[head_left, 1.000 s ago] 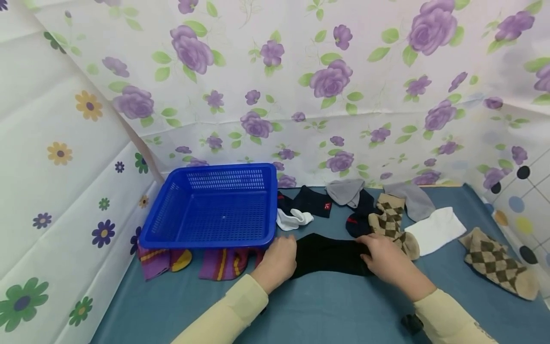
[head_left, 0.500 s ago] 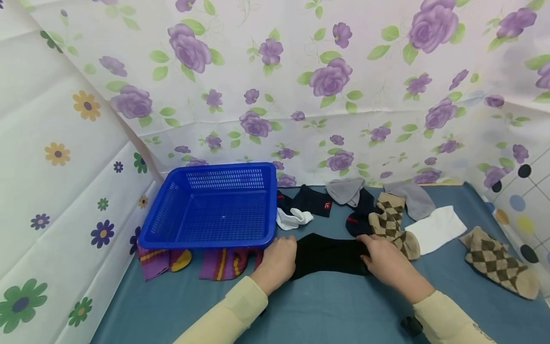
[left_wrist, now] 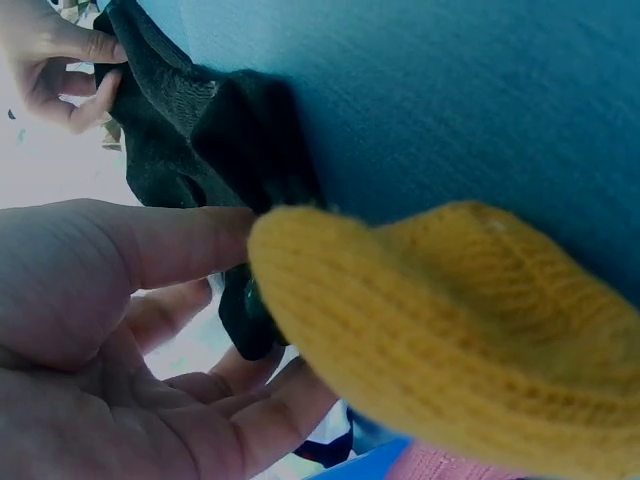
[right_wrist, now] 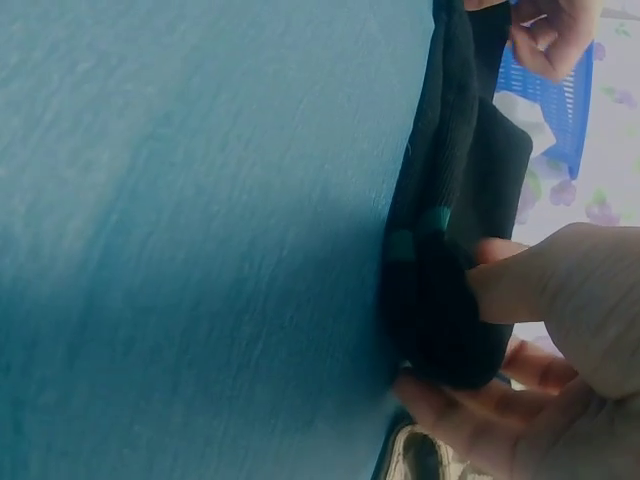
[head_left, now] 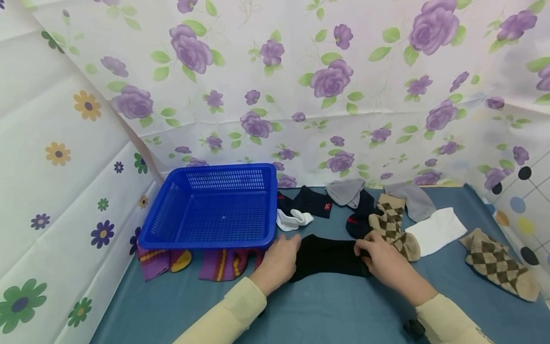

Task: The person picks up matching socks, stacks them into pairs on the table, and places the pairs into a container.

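Black socks (head_left: 328, 256) stretch sideways across the blue-green cloth in front of me; the right wrist view shows two dark layers with small green marks. My left hand (head_left: 277, 262) holds their left end, thumb on one side and fingers on the other. At the opposite end, my right hand (head_left: 384, 263) pinches the rounded tip (right_wrist: 450, 340) between thumb and fingers. A yellow knit sock toe (left_wrist: 440, 330) fills the near part of the left wrist view, beside the left fingertips.
A blue plastic basket (head_left: 210, 241) stands at the back left, over purple striped socks (head_left: 219, 264). Behind the black socks lie a white sock (head_left: 294, 219), dark socks (head_left: 313, 202), grey socks (head_left: 343, 191) and a checked sock (head_left: 391, 215). Another checked sock (head_left: 500, 263) lies far right.
The black socks stay in nearly the same place. The fingers of both hands have shifted slightly at the ends, the right thumb and forefinger showing more of a gap.
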`<state>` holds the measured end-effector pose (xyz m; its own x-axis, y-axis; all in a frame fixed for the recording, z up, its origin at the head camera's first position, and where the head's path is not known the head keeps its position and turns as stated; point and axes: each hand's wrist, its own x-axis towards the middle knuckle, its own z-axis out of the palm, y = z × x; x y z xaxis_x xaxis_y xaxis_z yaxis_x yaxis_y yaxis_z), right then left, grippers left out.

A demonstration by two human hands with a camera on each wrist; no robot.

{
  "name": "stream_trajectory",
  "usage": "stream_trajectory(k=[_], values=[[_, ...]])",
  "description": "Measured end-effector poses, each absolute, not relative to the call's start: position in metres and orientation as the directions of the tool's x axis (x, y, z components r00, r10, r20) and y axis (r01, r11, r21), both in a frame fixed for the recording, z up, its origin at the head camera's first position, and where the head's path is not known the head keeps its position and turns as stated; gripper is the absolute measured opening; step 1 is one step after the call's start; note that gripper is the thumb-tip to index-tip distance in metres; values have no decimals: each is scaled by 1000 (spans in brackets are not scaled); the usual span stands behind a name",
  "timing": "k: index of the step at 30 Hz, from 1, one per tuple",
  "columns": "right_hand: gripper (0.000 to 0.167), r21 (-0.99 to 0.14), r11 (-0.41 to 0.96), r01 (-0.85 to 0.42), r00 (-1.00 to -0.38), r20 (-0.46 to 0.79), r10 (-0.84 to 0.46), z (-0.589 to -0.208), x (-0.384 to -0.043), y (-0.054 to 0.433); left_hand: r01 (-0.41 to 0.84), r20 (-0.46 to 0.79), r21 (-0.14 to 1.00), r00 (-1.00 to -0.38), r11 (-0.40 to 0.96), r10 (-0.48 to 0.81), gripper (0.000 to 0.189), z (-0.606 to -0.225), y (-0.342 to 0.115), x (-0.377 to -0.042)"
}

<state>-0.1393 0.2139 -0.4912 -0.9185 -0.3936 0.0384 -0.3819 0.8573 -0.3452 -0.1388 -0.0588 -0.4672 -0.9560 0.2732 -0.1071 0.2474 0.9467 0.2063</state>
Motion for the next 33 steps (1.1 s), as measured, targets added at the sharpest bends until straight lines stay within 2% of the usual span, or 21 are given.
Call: stream_trajectory(k=[9, 18, 33], values=[[20, -389, 838, -383, -907, -14, -421, -492, -140, 219, 270, -120, 236, -945, 933, 304, 9, -464, -59, -136], [19, -404, 829, -387, -909, 14, -417, -492, -140, 220, 242, -134, 290, -948, 926, 290, 13, -466, -61, -135], [21, -404, 834, -376, -923, 87, -374, -471, -132, 220, 251, -39, 296, -961, 922, 274, 18, -451, -57, -126]])
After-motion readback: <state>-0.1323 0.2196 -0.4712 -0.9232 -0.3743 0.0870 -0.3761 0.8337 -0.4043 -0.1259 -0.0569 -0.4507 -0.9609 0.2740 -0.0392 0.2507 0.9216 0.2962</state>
